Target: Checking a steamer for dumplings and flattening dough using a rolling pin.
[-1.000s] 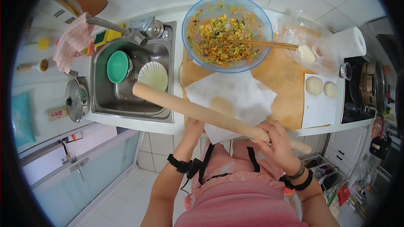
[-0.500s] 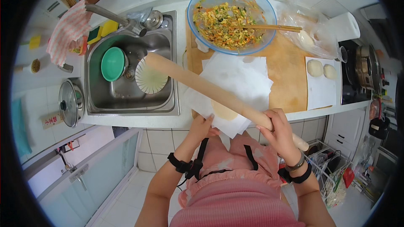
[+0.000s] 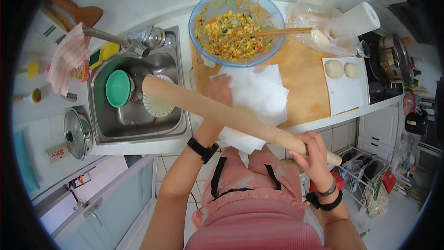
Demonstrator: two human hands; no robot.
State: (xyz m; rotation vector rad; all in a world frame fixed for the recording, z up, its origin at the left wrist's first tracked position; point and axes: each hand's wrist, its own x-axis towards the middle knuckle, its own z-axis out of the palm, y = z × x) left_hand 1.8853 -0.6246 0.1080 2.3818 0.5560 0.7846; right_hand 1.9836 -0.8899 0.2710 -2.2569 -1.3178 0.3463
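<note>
My right hand is closed round the near right end of a long wooden rolling pin. The pin is held up slantwise over the counter, its thick far end above the sink. Beyond the pin, my left hand lies at the left edge of a stack of white paper sheets; its fingers are smeared by motion. The pin covers part of the paper, and the flat dough round there is nearly hidden. Under the paper is a wooden board.
Behind the paper stands a clear bowl of chopped vegetable filling with chopsticks across it. Two dough balls rest on a white sheet at right. At left, the sink holds a green basin and a ridged pale dish.
My left hand has moved from the paper's near edge to its far left side, beyond the pin. My right hand keeps hold of the rolling pin. The view has shifted slightly.
</note>
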